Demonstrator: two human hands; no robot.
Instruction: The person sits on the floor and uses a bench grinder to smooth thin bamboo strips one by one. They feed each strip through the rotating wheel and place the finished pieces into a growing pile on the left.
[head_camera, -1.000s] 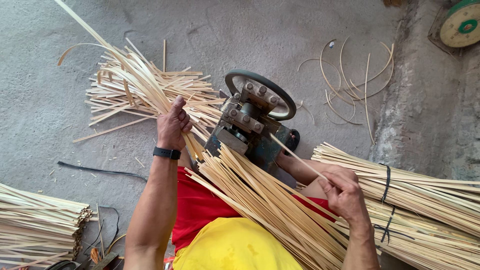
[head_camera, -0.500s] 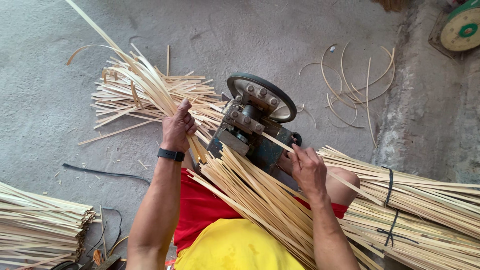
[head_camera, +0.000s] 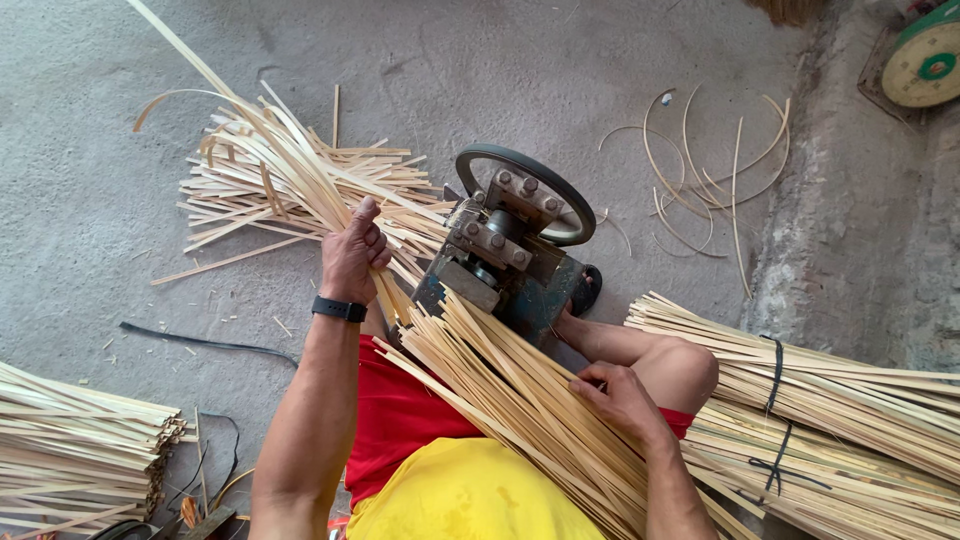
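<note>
While earlier higher, right hand on strips.
</note>
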